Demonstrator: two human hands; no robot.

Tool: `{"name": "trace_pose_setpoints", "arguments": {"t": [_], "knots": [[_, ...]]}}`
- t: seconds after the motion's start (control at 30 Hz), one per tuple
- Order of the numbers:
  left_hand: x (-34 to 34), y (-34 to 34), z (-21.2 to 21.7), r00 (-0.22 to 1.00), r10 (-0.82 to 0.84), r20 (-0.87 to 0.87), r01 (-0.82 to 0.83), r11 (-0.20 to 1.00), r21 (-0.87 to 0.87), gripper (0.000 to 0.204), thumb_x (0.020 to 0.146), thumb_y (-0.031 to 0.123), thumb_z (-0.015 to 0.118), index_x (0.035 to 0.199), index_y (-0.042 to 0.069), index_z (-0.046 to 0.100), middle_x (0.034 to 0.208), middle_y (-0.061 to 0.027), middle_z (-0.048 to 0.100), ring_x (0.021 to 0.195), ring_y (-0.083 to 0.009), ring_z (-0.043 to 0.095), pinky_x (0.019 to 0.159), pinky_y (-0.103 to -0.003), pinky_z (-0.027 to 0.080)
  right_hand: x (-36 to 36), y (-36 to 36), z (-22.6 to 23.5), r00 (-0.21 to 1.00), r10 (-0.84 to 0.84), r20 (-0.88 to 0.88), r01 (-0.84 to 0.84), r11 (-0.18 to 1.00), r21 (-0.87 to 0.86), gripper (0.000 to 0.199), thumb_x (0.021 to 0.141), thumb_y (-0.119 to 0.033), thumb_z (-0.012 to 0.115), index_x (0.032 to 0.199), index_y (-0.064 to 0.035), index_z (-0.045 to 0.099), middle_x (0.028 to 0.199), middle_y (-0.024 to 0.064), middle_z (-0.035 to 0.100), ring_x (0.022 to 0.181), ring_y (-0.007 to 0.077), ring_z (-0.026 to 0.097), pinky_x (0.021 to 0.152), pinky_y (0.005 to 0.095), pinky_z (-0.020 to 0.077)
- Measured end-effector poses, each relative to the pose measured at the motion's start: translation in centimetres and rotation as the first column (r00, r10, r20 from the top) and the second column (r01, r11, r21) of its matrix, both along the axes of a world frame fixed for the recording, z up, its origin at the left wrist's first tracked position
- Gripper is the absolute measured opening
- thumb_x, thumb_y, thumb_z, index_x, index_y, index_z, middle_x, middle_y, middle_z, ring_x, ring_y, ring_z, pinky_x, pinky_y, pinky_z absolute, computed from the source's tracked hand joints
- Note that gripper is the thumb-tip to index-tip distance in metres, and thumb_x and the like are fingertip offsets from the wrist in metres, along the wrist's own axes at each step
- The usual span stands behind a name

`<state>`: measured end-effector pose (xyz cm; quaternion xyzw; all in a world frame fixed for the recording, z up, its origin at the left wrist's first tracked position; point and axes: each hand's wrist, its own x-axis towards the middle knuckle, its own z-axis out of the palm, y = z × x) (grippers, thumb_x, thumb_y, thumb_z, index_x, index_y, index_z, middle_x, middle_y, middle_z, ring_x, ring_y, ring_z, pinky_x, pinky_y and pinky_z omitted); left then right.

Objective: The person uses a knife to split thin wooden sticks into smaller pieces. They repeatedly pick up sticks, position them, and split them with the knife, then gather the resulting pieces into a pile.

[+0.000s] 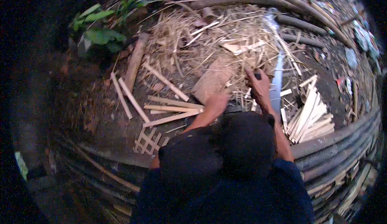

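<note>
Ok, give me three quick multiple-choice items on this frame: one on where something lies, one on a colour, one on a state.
1. Where does the stack of split pale slats lie?
A. to the right of the right hand
B. under the green leaves
C. left of the left hand

2. What colour are the leaves at upper left?
A. red
B. green
C. white

3. What is the right hand doing?
A. lying flat and open on the slats
B. gripping a dark handle beside the saw blade
C. hanging empty in the air

Answers: 1 A, the stack sits right of that hand; 2 B, they show plainly green; 3 B, its fingers close round the handle. The left hand rests on a board.
</note>
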<state>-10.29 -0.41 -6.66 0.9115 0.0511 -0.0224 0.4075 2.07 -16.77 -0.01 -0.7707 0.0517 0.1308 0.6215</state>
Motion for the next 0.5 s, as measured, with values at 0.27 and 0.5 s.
{"name": "trace_pose_setpoints", "arguments": {"t": [0.27, 0.5], "knots": [[2.9, -4.7, 0.2, 0.915, -0.391, 0.101, 0.404, 0.895, -0.189, 0.069, 0.091, 0.035, 0.051, 0.142, -0.002, 0.021, 0.111, -0.0307, 0.055, 0.103, -0.0418, 0.057, 0.091, -0.044, 0.045, 4.3, -7.4, -6.2, 0.958, -0.28, 0.065, 0.287, 0.93, -0.228, 0.056, 0.078, -0.035, 0.069, 0.112, 0.0068, 0.055, 0.086, 0.013, 0.063, 0.07, 0.0229, 0.06, 0.059, 0.0325, 0.0492], [0.0, 13.6, -3.7, 0.834, 0.531, -0.152, -0.552, 0.812, -0.19, 0.021, 0.084, 0.018, 0.056, 0.094, 0.0, 0.056, 0.085, -0.0226, 0.061, 0.08, -0.0338, 0.061, 0.069, -0.043, 0.047, 8.6, -33.2, -7.1, 0.914, -0.278, 0.296, 0.359, 0.893, -0.271, 0.043, 0.083, -0.037, 0.065, 0.093, 0.0048, 0.059, 0.079, 0.0109, 0.062, 0.069, 0.0179, 0.055, 0.057, 0.0345, 0.0437]]}}
